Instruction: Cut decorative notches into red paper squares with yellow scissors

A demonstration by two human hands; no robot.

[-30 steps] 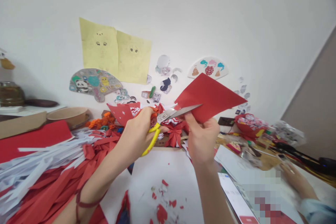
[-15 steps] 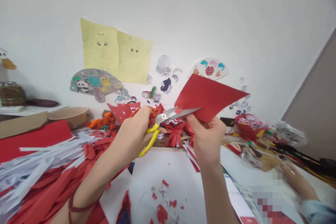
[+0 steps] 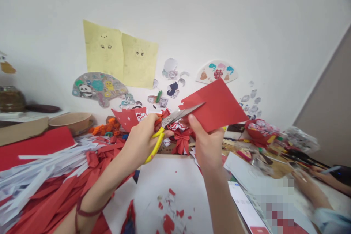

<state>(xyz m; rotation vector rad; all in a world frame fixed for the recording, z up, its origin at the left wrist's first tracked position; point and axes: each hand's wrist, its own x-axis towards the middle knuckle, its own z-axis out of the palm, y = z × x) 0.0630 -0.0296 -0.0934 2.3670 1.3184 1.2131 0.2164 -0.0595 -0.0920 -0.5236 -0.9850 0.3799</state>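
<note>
My left hand [image 3: 144, 135] is closed around the handles of scissors [image 3: 157, 147] with yellow grips, one of them hidden behind the fingers. The metal blades point up and to the right, lying across a red sheet of paper [image 3: 219, 106]. My right hand [image 3: 210, 146] pinches this sheet by its lower edge, thumb in front and fingers behind. The paper is tilted, and its upper left edge has a small notch near the blades. Below, red scraps [image 3: 168, 223] lie scattered on a white sheet [image 3: 148, 182].
Red and white paper strips [image 3: 55, 186] are heaped at left, beside a shallow bowl [image 3: 70, 122]. Red paper flowers [image 3: 181, 140] stand against the wall behind my hands. On the right are a phone [image 3: 244, 204] and another person's hand [image 3: 308, 186].
The red sheet has turned clockwise and shifted slightly left with my right hand. The scissor blades have come together. A second hand of someone else now shows at far right.
</note>
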